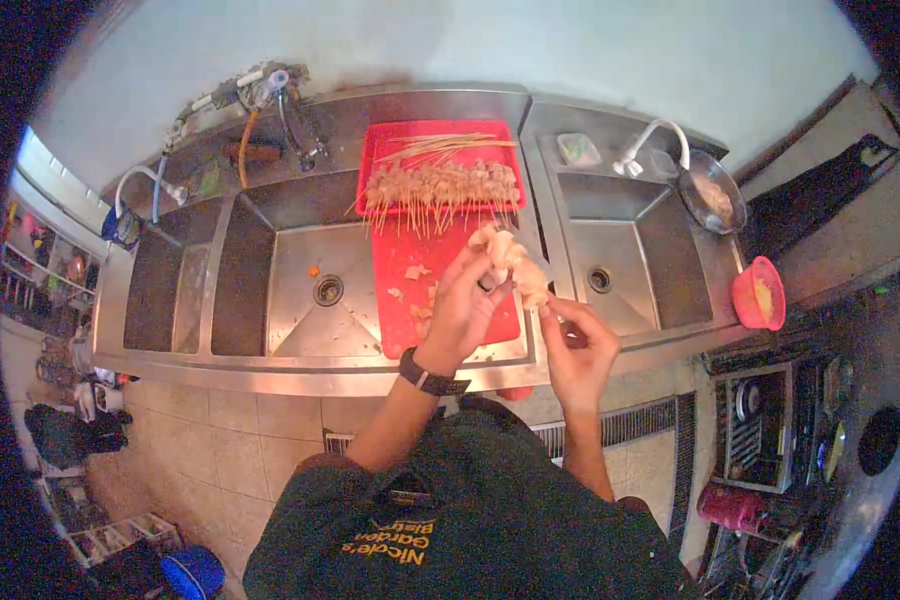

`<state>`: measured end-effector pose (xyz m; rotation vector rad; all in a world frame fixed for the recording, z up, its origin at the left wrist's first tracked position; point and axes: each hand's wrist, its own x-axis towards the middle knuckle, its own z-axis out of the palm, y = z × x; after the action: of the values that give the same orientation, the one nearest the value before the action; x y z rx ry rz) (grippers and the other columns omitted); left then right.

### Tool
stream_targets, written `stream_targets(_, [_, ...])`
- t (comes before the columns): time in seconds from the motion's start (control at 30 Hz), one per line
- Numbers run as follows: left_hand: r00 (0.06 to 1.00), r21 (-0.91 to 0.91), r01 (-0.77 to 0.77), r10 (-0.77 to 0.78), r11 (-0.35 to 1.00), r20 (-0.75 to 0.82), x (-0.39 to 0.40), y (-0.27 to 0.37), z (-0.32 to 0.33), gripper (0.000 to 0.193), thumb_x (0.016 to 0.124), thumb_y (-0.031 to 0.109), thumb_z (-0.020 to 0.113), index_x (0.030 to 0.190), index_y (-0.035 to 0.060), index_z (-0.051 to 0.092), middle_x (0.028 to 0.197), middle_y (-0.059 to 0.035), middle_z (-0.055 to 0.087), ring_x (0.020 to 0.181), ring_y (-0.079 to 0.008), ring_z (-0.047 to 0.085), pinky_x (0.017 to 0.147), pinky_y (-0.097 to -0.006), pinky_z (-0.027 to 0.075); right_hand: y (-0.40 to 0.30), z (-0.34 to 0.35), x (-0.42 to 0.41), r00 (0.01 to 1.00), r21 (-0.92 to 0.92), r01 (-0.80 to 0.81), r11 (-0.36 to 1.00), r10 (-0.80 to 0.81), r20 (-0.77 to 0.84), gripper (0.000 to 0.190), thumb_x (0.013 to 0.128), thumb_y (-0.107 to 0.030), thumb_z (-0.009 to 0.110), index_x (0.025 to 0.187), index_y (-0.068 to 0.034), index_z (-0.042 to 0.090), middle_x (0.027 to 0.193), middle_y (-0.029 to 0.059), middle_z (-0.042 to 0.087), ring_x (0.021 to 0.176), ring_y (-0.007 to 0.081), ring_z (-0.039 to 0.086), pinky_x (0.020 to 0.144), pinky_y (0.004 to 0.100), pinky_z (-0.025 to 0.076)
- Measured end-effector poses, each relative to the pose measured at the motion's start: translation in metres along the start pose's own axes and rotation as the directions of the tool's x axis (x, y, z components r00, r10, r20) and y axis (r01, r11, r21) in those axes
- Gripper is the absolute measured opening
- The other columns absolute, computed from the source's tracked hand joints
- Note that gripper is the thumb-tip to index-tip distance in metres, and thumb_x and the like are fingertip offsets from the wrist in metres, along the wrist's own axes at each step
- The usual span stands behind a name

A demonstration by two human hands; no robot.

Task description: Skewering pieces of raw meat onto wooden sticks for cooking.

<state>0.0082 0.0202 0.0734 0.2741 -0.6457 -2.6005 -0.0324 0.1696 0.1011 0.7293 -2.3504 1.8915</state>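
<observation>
My left hand [466,300] grips a piece of raw meat threaded on a skewer [504,251], raised above the red cutting board [450,262]. My right hand [576,334] pinches the lower end of that meat between thumb and fingertips. Small scraps of raw meat [420,307] lie on the board, partly behind my left hand. Beyond the board, a red tray [367,154] holds a packed row of meat skewers [442,186], their stick ends pointing towards me. Several bare bamboo skewers [450,144] lie across the tray's far side.
Steel sink basins [330,322] [615,255] flank the board. Faucets [311,150] [664,127] stand behind them. At the right are a clear plastic box [579,150], a pan with meat [712,196] and a pink basket with yellow contents [759,294]. An orange scrap [314,271] lies in the left basin.
</observation>
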Motion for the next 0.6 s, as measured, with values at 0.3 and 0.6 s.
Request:
stream_targets(0.3, [0.999, -0.041, 0.041, -0.041, 0.998, 0.018, 0.003, 0.000, -0.008, 0.033, 0.101, 0.014, 0.046, 0.133, 0.0078, 0.045, 0.127, -0.0098, 0.055, 0.113, -0.0198, 0.056, 0.098, -0.0382, 0.048, -0.002, 0.010, 0.002, 0.998, 0.003, -0.029, 1.000, 0.028, 0.062, 0.014, 0.085, -0.003, 0.071, 0.099, 0.000, 0.072, 0.085, 0.0013, 0.065, 0.064, 0.0006, 0.051, 0.054, 0.0155, 0.040])
stream_targets(0.6, [0.995, -0.021, 0.094, -0.093, 0.995, 0.044, 0.007, -0.008, -0.028, 0.037, 0.102, 0.021, 0.045, 0.137, 0.0097, 0.045, 0.115, -0.0038, 0.057, 0.107, -0.0143, 0.056, 0.097, -0.0362, 0.047, 0.014, 0.014, 0.002, 0.998, 0.026, -0.011, 1.000, 0.009, 0.064, 0.015, 0.085, -0.006, 0.072, 0.099, 0.000, 0.072, 0.083, 0.0000, 0.065, 0.061, -0.0001, 0.049, 0.052, 0.0164, 0.038])
